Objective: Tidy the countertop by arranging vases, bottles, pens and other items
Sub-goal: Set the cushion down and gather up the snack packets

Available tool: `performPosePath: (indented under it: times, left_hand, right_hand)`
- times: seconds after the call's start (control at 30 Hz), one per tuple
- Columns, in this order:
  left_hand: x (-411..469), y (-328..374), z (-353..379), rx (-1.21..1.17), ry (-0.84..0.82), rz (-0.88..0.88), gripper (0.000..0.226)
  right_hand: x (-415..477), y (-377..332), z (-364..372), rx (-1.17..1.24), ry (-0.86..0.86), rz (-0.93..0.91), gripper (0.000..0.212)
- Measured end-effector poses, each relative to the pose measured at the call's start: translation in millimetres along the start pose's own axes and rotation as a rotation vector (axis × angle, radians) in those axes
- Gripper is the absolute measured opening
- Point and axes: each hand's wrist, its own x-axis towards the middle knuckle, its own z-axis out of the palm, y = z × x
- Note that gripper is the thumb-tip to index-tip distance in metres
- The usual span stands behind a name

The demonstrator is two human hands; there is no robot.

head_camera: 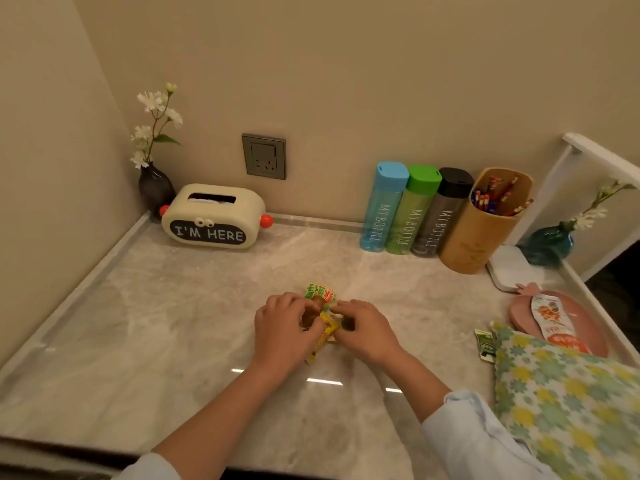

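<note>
Both hands meet over a small heap of snack packets [322, 295] in the middle of the marble countertop [166, 306]. My left hand [282, 329] curls its fingers round the packets from the left, with a yellow packet [328, 328] showing under them. From the right, my right hand [369, 332] grips the same heap. A green and orange packet sticks out behind the fingers. Three "MY BOTTLE" bottles, blue [382, 207], green [412, 211] and black [441, 213], stand in a row at the back wall beside a pen holder [485, 223].
A dark vase with white flowers [156, 188] and a cream tissue box [213, 216] stand at the back left. At the right are a teal vase [550, 242], a white pad [510, 268], a pink plate [595, 327] holding a sachet, a green packet [485, 344] and a floral cloth [568, 403].
</note>
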Motion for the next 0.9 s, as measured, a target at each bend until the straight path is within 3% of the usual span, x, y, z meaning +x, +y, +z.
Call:
performPosePath:
  times: [0.1, 0.27, 0.47, 0.6, 0.73, 0.9]
  left_hand:
    - [-2, 36, 5, -0.037, 0.045, -0.04, 0.021]
    - [-14, 116, 24, -0.32, -0.005, -0.014, 0.029]
    - [-44, 197, 64, -0.608, -0.196, 0.013, 0.034]
    - [-67, 236, 94, -0.604, -0.356, -0.026, 0.039]
    - [-84, 259, 118, -0.48, -0.489, -0.061, 0.054]
    - [-97, 270, 128, -0.425, -0.512, -0.106, 0.062]
  right_hand:
    - [-17, 10, -32, 0.204, 0.125, 0.037, 0.04]
    - [-53, 33, -91, 0.366, 0.331, 0.03, 0.035]
    - [-111, 85, -147, 0.28, 0.54, 0.119, 0.031]
    - [-154, 124, -164, 0.139, 0.719, 0.196, 0.028]
    - [-191, 155, -160, -0.05, 0.733, 0.382, 0.057]
    - [-209, 178, -138, 0.083, 0.618, 0.516, 0.08]
